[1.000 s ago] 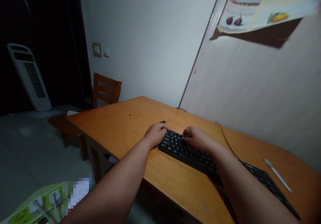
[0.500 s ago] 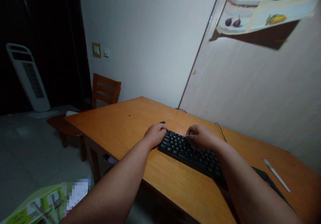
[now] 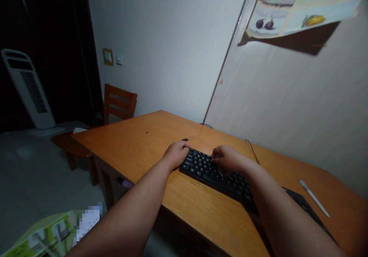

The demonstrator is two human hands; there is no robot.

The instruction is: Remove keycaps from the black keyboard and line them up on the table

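Observation:
A black keyboard (image 3: 201,171) lies at an angle on the wooden table (image 3: 184,199). My left hand (image 3: 176,154) is closed around its left end, with the thumb near the top corner. Over the upper middle of the keys is my right hand (image 3: 229,159), its fingers pinched together close to the top row. Whatever those fingers hold, if anything, is too small and shaded to make out. The right forearm covers the keyboard's right end.
A slim white tool with a reddish tip (image 3: 314,197) lies at the right, beside a flat black object (image 3: 304,207). A small black piece with a loop (image 3: 185,139) sits beyond my left hand. A thin cable (image 3: 252,150) lies near the wall. A wooden chair (image 3: 119,103) stands at the left.
My right hand has shifted slightly over the upper keys, still pinched. The left hand keeps its grip on the keyboard's end. The whole view has moved a little.

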